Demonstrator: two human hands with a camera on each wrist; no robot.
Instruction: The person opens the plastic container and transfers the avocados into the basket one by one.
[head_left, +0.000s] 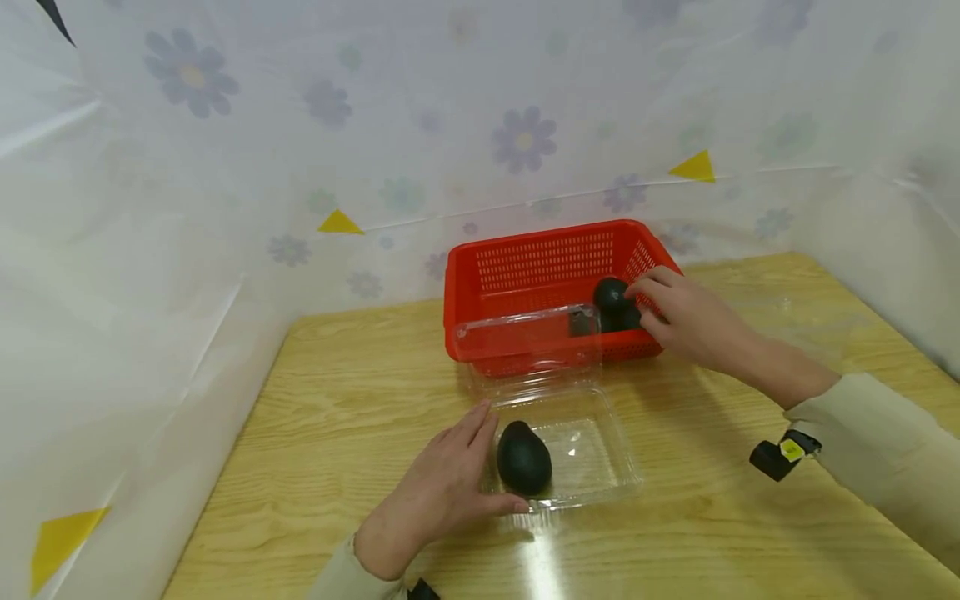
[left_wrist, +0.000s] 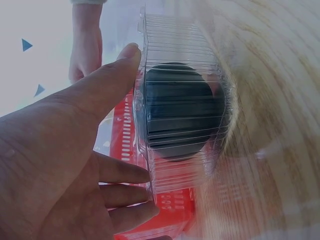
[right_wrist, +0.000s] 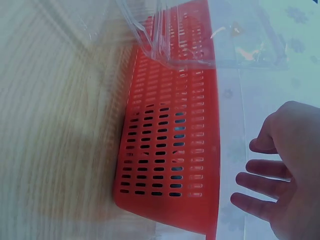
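A dark avocado lies in the left part of a clear plastic clamshell box, whose lid stands raised against the red basket. My left hand rests along the box's left edge with fingers extended and the thumb at the front rim. The left wrist view shows its thumb and fingertips at the rim, with the avocado seen through the ribbed wall. Over the right end of the red basket is my right hand, its fingertips close to another avocado. In the right wrist view, that hand shows nothing between its loosely bent fingers.
More dark avocados sit low in the basket's right end, partly behind the lid and front wall. The wooden table meets a pale flowered sheet at the back, with yellow triangles on it.
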